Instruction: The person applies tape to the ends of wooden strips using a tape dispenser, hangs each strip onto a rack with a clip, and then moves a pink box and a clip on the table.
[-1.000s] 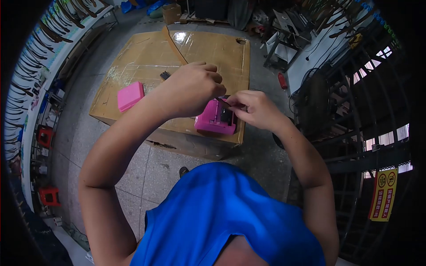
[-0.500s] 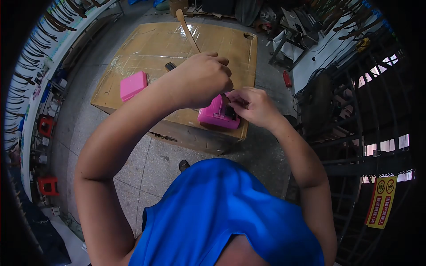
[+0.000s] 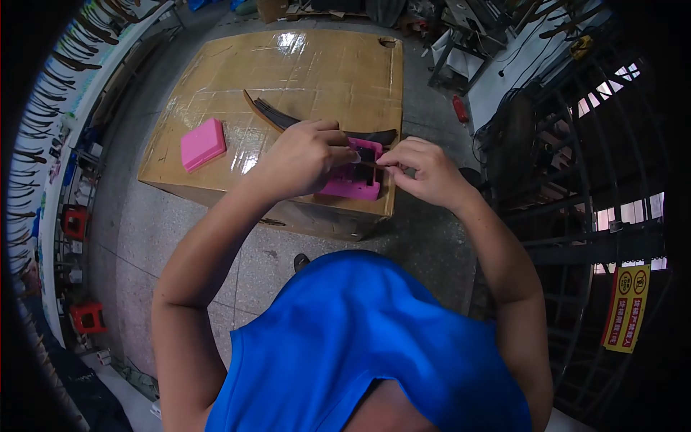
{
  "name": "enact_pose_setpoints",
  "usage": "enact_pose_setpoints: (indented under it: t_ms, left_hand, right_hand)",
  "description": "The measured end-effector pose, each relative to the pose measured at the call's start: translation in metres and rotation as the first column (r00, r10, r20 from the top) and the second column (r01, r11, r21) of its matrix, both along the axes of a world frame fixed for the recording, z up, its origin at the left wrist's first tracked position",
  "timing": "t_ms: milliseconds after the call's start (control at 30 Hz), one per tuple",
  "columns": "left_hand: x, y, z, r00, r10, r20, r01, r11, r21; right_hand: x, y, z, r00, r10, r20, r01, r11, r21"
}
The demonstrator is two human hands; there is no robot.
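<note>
A pink case with dark parts inside sits near the front right edge of a large cardboard box. My left hand is closed over the case's left side, fingers pinched on a long, thin brown strip that sticks out behind the hand. On the right, my right hand pinches at the case's right edge, where a bit of brown shows at the fingertips. Several dark curved strips lie behind my left hand, their middle hidden by it. My fingers cover part of the case.
A closed-looking pink box lies on the left of the cardboard box. Red stools stand by the left wall. A red bottle-like object is on the floor at right, near metal racks.
My left hand has lowered and shifted slightly left; the brown strip that stood up from it now lies lower, beside the dark strips. My right hand stays at the pink case.
</note>
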State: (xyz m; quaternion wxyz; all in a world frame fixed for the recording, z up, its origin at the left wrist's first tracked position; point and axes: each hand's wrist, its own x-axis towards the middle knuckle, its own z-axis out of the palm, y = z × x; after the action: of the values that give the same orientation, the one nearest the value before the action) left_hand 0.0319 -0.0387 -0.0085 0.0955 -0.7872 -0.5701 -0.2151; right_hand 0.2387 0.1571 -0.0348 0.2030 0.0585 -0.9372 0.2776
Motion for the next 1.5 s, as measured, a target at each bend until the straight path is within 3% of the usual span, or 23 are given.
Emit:
enact_pose_setpoints:
  t_ms: [433,700,867,1033,1100,1233,1300,1333,1400,1433,1500]
  left_hand:
    - [0.001,0.006,-0.007,1.000,-0.018,0.004,0.018,1.000,-0.003]
    - [0.000,0.012,-0.013,0.997,-0.039,0.065,0.038,0.999,0.023]
    - [0.003,0.018,-0.010,0.998,-0.038,0.047,0.038,0.999,-0.007]
    - [0.012,0.027,-0.007,0.995,-0.060,0.077,0.061,0.998,-0.014]
    - [0.016,0.032,-0.008,0.990,-0.076,0.118,0.077,0.997,-0.002]
    - [0.024,0.039,-0.008,0.978,-0.030,0.205,0.030,1.000,0.004]
    - [0.028,0.042,-0.011,0.974,-0.021,0.224,0.021,1.000,0.004]
    - [0.029,0.044,-0.013,0.969,-0.007,0.246,0.007,1.000,0.003]
    - [0.033,0.046,-0.014,0.961,-0.005,0.276,0.012,1.000,-0.023]
    - [0.035,0.048,-0.012,0.950,0.003,0.311,0.014,0.999,-0.053]
    - [0.042,0.050,-0.003,0.923,0.032,0.384,-0.011,0.998,-0.057]
  right_hand:
    - [0.042,0.022,-0.016,0.999,-0.050,0.005,0.050,0.998,-0.049]
    - [0.139,0.066,-0.039,0.935,-0.336,0.118,0.340,0.940,-0.015]
    - [0.161,0.073,-0.038,0.907,-0.412,0.091,0.412,0.911,0.017]
    - [0.169,0.090,-0.001,0.912,-0.410,-0.034,0.411,0.905,0.111]
    - [0.170,0.099,0.028,0.911,-0.380,-0.162,0.409,0.884,0.226]
    - [0.164,0.103,0.087,0.869,-0.428,-0.250,0.481,0.850,0.217]
    - [0.159,0.105,0.111,0.826,-0.503,-0.254,0.532,0.845,0.058]
    - [0.152,0.106,0.119,0.822,-0.504,-0.266,0.536,0.842,0.060]
    - [0.134,0.105,0.137,0.851,-0.393,-0.349,0.364,0.920,-0.148]
    - [0.126,0.102,0.145,0.842,-0.387,-0.376,0.365,0.922,-0.131]
    - [0.105,0.101,0.170,0.850,-0.253,-0.462,0.156,0.959,-0.238]
